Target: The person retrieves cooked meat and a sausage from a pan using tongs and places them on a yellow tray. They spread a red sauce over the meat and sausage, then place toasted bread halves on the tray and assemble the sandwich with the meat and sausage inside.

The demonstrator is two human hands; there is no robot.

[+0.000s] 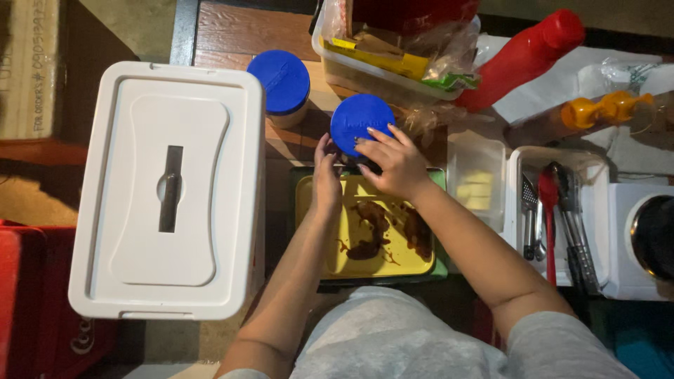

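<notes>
A jar with a round blue lid [362, 124] is held at the far edge of a yellow tray [330, 263], just above a smear of dark brown sauce [372, 231] on the tray's floor. The jar appears to be kept over the tray so that any drip lands there and not on the wooden surface [239, 31]. Its body is hidden beneath the lid and the fingers.

The right hand [397, 163] is laid over the near rim of the lid, fingers spread and curled down around the edge, gripping it from above. The left hand [326, 175] is pressed against the left side of the jar below the lid, fingers closed on it as a brace. Both forearms reach forward from the body and converge on the jar, the right one crossing the tray diagonally.

A second jar with a matching blue lid [283, 83] stands just to the left and farther back, apart from the held one. A large white cooler [168, 189] with its lid shut sits to the left. To the right lie a red squeeze bottle [523, 56], an orange-capped bottle [604, 111], a clear plastic container [477, 175], and a white tray [516, 210] holding tongs [572, 224].
</notes>
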